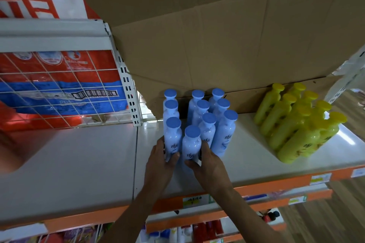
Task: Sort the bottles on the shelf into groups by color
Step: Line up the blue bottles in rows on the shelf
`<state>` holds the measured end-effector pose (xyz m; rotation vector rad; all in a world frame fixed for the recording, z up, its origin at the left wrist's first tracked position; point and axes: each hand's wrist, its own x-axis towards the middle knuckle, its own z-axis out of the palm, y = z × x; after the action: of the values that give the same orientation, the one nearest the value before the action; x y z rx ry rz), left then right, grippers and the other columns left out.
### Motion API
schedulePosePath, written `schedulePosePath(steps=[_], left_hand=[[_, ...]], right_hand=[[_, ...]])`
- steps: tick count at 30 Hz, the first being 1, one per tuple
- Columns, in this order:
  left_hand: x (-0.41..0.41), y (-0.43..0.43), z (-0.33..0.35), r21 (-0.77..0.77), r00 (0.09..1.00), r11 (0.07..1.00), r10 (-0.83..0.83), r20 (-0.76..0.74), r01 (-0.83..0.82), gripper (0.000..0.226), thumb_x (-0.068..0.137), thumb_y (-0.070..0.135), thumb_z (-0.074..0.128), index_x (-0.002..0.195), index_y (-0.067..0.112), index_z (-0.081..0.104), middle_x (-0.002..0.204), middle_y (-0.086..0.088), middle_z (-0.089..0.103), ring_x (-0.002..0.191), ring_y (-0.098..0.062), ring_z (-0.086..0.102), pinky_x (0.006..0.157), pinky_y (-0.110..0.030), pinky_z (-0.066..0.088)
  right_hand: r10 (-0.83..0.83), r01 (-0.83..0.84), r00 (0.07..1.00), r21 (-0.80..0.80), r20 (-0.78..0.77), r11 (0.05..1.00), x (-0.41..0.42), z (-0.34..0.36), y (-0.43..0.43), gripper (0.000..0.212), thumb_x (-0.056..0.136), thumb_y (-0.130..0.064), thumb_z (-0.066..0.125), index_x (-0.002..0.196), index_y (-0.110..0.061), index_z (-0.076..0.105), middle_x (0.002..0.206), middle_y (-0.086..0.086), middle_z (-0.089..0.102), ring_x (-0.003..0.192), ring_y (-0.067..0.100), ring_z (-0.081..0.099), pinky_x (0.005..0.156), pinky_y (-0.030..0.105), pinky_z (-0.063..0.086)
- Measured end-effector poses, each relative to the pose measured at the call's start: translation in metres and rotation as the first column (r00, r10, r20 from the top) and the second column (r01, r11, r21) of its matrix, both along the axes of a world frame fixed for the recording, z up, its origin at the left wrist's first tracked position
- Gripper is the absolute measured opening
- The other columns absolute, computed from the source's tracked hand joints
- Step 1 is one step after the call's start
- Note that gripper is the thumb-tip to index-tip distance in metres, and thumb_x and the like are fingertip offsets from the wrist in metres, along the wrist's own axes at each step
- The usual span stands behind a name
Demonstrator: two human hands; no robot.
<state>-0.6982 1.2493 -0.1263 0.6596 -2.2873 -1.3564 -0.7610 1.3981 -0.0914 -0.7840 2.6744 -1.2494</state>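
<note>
– Left grip (pixel 161 161) and right grip (pixel 207 162): what has each got?

– One bottle apiece, held low on the body. The left grip curls round the front-left blue bottle (pixel 173 138), thumb across its front. The right grip wraps the front blue bottle (pixel 191 145), thumb in front, fingers behind. Both bottles stand upright on the shelf (pixel 246 154), touching their neighbours.

– Which step is this?

– Near the end, I judge. The blue bottles (pixel 203 108) form one cluster mid-shelf and the yellow bottles (pixel 292 124) another to the right, well apart, with no colour mixed in. It looks like squaring up the front of the blue group.

– And the next move?

– Probably sliding the two held bottles snug against the rows behind. They are tall and narrow, so the push should stay low and even. Otherwise one could tip and topple the pack.

– Counts?

– Blue: ten caps. Yellow: eight as best I can count. They overlap at the edge of the wide view, so one may be hidden.
</note>
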Motion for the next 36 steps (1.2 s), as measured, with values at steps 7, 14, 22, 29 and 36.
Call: schedulePosePath(steps=[7,14,22,29,36], left_hand=[[-0.009,-0.006,0.002,0.028,1.000,0.999,-0.025,0.000,0.025,0.058,0.088,0.036,0.069,0.139,0.031,0.043,0.130,0.010,0.060,0.117,-0.010,0.058,0.097,-0.041,0.050],[-0.017,-0.007,0.004,0.059,1.000,0.998,-0.014,0.024,0.013,0.050,0.083,0.037,0.075,0.121,0.028,0.044,0.113,0.009,0.064,0.101,-0.014,0.062,0.080,-0.033,0.051],[-0.020,-0.016,-0.009,0.029,0.993,0.996,-0.088,0.080,0.086,0.049,0.084,0.027,0.075,0.125,0.025,0.049,0.118,0.004,0.064,0.107,-0.014,0.063,0.087,-0.035,0.056],[-0.020,-0.017,-0.018,-0.007,0.994,0.997,-0.082,0.073,0.083,0.052,0.080,0.036,0.074,0.124,0.025,0.049,0.122,0.001,0.054,0.111,-0.015,0.057,0.086,-0.039,0.058],[-0.022,-0.012,-0.017,-0.041,0.997,0.998,-0.051,0.057,0.054,0.056,0.078,0.041,0.076,0.123,0.018,0.050,0.118,0.000,0.057,0.105,-0.016,0.060,0.081,-0.035,0.058]], right_hand=[[-0.038,0.046,0.993,0.074,-0.111,0.996,0.009,-0.002,-0.001,0.069,0.086,-0.033,0.071,0.142,-0.012,0.036,0.113,0.009,0.069,0.095,0.034,0.065,0.067,0.032,0.043],[-0.049,0.057,0.995,0.084,-0.090,0.995,0.008,0.000,0.009,0.061,0.084,-0.032,0.072,0.133,-0.013,0.041,0.109,0.007,0.069,0.096,0.030,0.065,0.071,0.033,0.046],[-0.050,0.054,0.997,0.068,-0.064,0.996,0.011,0.003,0.013,0.052,0.084,-0.033,0.072,0.123,-0.017,0.042,0.109,0.003,0.068,0.097,0.027,0.064,0.069,0.029,0.043],[-0.025,0.029,0.998,0.065,-0.065,0.997,0.009,-0.001,0.014,0.053,0.084,-0.034,0.072,0.124,-0.018,0.041,0.111,0.001,0.067,0.098,0.024,0.065,0.072,0.028,0.046],[-0.002,0.008,0.996,0.073,-0.087,0.997,0.008,-0.004,0.016,0.055,0.085,-0.035,0.071,0.128,-0.016,0.042,0.115,0.003,0.065,0.100,0.023,0.063,0.076,0.028,0.047]])
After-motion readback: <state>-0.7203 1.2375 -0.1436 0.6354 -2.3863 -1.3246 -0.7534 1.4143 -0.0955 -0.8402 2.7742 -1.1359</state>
